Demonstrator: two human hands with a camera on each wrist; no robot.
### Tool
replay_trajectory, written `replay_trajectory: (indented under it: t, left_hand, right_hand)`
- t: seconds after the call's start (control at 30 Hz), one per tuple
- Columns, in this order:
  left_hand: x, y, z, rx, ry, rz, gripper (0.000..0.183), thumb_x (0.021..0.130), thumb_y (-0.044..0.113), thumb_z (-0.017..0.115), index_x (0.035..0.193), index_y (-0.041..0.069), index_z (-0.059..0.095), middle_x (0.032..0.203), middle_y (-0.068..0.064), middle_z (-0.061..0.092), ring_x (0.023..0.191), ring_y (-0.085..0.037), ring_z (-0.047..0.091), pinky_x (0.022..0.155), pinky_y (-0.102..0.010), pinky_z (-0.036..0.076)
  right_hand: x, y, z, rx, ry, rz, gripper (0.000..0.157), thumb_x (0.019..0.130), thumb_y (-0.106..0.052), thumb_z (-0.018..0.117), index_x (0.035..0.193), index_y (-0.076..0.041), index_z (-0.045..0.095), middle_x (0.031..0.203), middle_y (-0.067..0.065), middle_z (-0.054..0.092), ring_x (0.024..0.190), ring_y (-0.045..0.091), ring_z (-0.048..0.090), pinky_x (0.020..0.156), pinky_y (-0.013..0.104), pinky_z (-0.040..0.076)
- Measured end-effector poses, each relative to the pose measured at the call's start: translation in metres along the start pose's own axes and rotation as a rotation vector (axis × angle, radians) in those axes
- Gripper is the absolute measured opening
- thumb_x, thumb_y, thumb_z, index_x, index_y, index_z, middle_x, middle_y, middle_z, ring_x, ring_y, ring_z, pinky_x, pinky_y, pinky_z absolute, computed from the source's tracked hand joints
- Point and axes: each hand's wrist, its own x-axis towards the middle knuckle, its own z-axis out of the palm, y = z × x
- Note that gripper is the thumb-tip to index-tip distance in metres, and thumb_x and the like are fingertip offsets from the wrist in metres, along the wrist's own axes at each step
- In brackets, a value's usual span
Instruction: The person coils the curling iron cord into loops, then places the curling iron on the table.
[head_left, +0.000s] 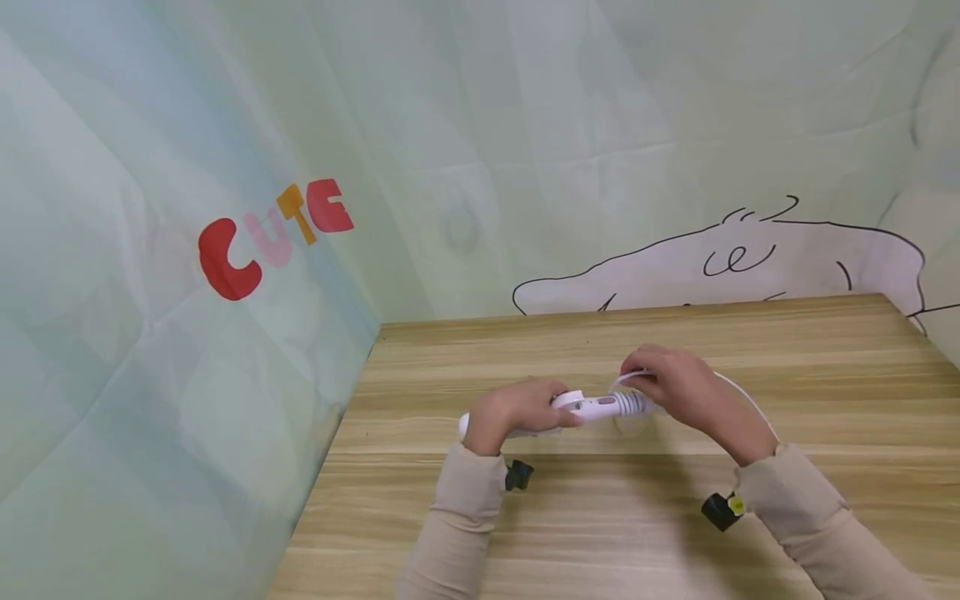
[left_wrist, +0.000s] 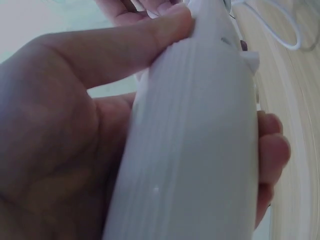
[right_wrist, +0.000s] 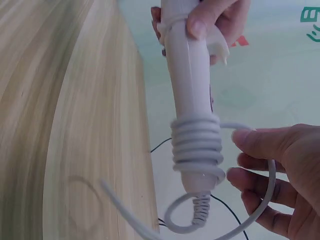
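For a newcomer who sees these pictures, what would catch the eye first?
Probably the bright letters CUTE on the backdrop, at the left of the head view. Next, above the wooden table, comes the white appliance that the left hand grips. Its white cord is wound in loops around one end, where the right hand pinches a free stretch.

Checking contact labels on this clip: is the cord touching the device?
Touching: the right wrist view shows the cord wound in several close turns around the device, against its surface.
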Motion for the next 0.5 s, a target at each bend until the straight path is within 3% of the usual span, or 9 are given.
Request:
replay_trajectory:
  t: [0.33, 0.5]
  left_hand:
    - [0.001, -0.004, -0.003, -0.016, 0.041, -0.078, 0.035, 0.09, 0.041, 0.062, 0.109, 0.011, 0.061, 0.085, 0.001, 0.06, 0.071, -0.013, 0.052, 0.065, -0.027, 0.042]
    - [0.001, -0.005, -0.005, -0.022, 0.054, -0.072, 0.037, 0.091, 0.041, 0.062, 0.11, 0.009, 0.061, 0.087, 0.0, 0.06, 0.073, -0.013, 0.053, 0.066, -0.028, 0.042]
  right_hand:
    - [-0.003, -0.018, -0.004, 0.189, -0.142, 0.226, 0.007, 0.089, -0.013, 0.067, 0.094, -0.007, 0.068, 0.078, 0.001, 0.065, 0.059, 0.008, 0.054, 0.052, 0.023, 0.045]
    - [-0.007, -0.019, -0.002, 0.337, -0.208, 0.274, 0.009, 0.091, -0.015, 0.064, 0.094, -0.006, 0.065, 0.071, 0.0, 0.062, 0.053, 0.012, 0.056, 0.045, 0.024, 0.042]
